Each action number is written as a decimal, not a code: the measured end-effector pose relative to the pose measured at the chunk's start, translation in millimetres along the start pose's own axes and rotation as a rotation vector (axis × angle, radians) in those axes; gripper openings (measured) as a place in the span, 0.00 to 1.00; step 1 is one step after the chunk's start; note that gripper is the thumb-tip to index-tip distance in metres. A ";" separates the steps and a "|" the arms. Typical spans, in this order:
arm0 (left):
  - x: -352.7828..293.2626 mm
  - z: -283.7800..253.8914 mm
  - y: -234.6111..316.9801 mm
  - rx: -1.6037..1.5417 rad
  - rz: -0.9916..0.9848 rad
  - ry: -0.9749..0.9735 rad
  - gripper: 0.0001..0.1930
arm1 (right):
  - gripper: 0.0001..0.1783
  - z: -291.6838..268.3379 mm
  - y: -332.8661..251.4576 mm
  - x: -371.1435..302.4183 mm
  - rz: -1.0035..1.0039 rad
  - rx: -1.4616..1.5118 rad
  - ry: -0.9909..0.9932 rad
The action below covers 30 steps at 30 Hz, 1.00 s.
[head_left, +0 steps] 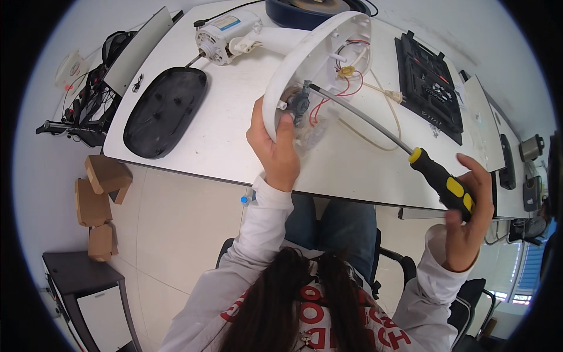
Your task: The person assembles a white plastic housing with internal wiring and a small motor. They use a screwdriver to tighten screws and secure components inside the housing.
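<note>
My left hand (274, 154) grips the near rim of a white, hollow fan base (281, 76), tilted so its open inside faces right. The thumb lies beside a dark grey round part (301, 105) within it. Red wires (353, 88) and a small yellow part (346, 71) show inside. From the base a white neck runs left to a fan motor (221, 42) lying on the table. My right hand (474, 205) curls around the handle end of a black and yellow screwdriver (433, 171). Its long shaft slants up-left, with the tip at the grey part.
A black oval cover (167, 111) lies on the white table (229, 126) at left. An open black tool case (431, 88) sits at right, near a pale cord (387, 126). A dark blue round object (311, 8) stands at the back. Cardboard boxes (92, 202) are on the floor at left.
</note>
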<state>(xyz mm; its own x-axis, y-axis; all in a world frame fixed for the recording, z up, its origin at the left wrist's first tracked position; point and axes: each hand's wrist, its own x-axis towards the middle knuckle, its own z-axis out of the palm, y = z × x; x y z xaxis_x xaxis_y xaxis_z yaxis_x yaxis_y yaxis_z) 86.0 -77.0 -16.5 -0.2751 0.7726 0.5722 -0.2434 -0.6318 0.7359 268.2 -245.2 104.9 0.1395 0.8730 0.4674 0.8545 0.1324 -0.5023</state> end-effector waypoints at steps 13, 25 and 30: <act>1.4 4.0 -1.0 0.027 0.010 0.013 0.14 | 0.20 -2.1 -2.2 0.5 -0.118 -0.161 0.089; -0.1 4.6 -0.5 0.011 -0.024 0.030 0.13 | 0.20 8.7 0.9 -0.8 -0.012 0.036 0.022; -0.9 5.3 -1.0 -0.004 -0.008 0.031 0.14 | 0.22 9.3 1.4 -4.3 -0.087 -0.058 0.080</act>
<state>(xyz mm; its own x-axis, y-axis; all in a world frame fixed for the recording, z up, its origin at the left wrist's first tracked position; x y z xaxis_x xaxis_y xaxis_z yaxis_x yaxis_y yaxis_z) 91.5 -76.7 -15.8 -0.3015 0.7755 0.5548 -0.2495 -0.6257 0.7391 264.1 -244.4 95.5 0.1011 0.8188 0.5651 0.8922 0.1767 -0.4156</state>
